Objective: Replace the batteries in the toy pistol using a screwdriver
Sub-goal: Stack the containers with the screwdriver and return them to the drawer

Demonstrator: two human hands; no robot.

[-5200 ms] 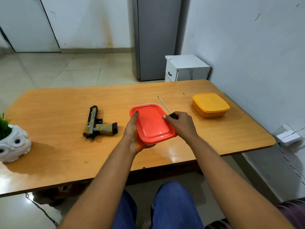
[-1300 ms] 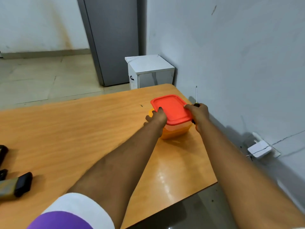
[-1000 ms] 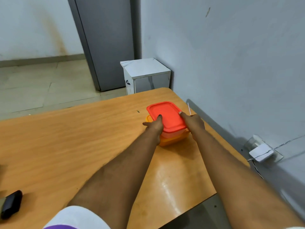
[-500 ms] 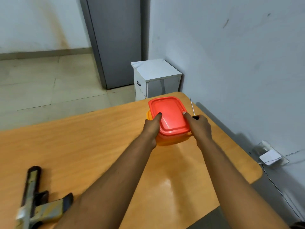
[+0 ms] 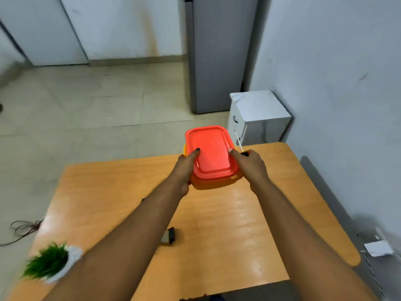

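A red-lidded box (image 5: 210,152) is stacked on an orange box (image 5: 211,185), and both are held up over the far part of the wooden table (image 5: 227,224). My left hand (image 5: 184,168) grips the stack's left side, thumb on the red lid. My right hand (image 5: 251,165) grips the right side and also holds a thin screwdriver (image 5: 238,144), whose shaft points up and away. Most of the toy pistol is hidden under my left forearm; only its dark grip end (image 5: 169,235) shows on the table.
A small potted plant in a white pot (image 5: 51,265) stands at the table's near left. A white cabinet (image 5: 258,118) and a grey upright unit (image 5: 219,55) stand beyond the table. A wall runs along the right, with a white adapter (image 5: 378,248) on the floor.
The stacked boxes have come up off the table's right end and moved toward the middle, held in both hands. The view has swung left, so the plant shows again.
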